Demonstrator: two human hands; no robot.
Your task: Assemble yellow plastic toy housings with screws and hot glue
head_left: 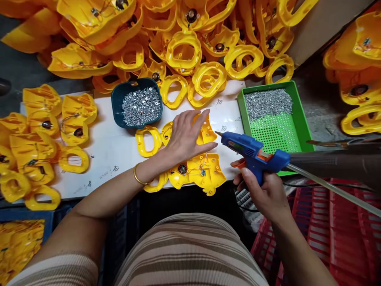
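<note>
My right hand (264, 190) is wrapped round the handle of a blue glue gun (245, 147), its nozzle pointing left and a long clear glue stick (330, 186) trailing from its back. With fingers spread, my left hand (187, 137) is over a yellow plastic shell half (206, 131) that it partly covers; whether it touches the shell I cannot tell. Just nearer to me lies another yellow shell half (211, 171), inner side up, with a small green circuit board, thin wires and a dark round speaker (182, 169). Both shells have a ring-shaped handle at the left.
A dark teal bin (114, 101) of screws stands at the back left, a green tray (302, 123) of small metal parts at the right. Yellow shells (184, 49) are heaped behind, and more (32, 147) lie at the left. Red crates (342, 234) stand low at the right.
</note>
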